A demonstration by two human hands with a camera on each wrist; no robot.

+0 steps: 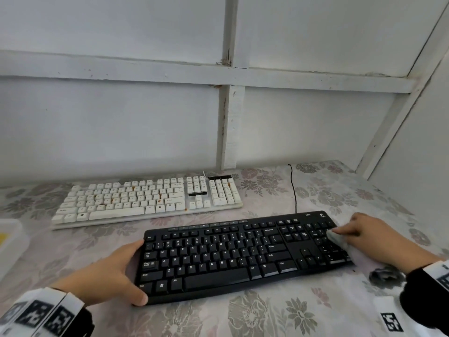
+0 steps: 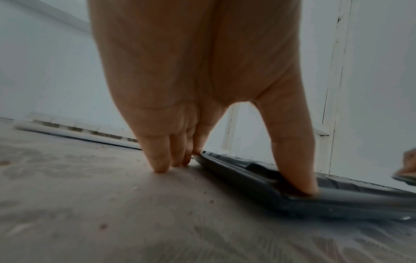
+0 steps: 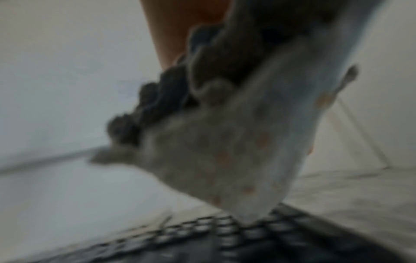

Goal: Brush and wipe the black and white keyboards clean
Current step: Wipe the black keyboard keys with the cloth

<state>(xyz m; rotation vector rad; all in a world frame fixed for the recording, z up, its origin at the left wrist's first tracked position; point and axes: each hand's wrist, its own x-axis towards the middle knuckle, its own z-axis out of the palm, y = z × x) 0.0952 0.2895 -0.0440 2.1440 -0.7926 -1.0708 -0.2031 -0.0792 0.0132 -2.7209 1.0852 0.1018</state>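
The right hand (image 1: 364, 235) pressed a cloth (image 1: 336, 238) onto the black keyboard (image 1: 233, 256) at 3 o'clock. The left hand (image 1: 109, 273), fingers spread, braced its 9 o'clock edge. The white keyboard (image 1: 145, 198), at 11 o'clock, looked stained and apparently uncleaned.

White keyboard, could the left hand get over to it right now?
Probably yes. The left hand only steadies the black keyboard at its left end, and the tablecloth between it and the white keyboard looks bare.

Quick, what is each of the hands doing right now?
Left hand: open, bracing the black keyboard's left end.
Right hand: holding a cloth, pressed on the number pad.
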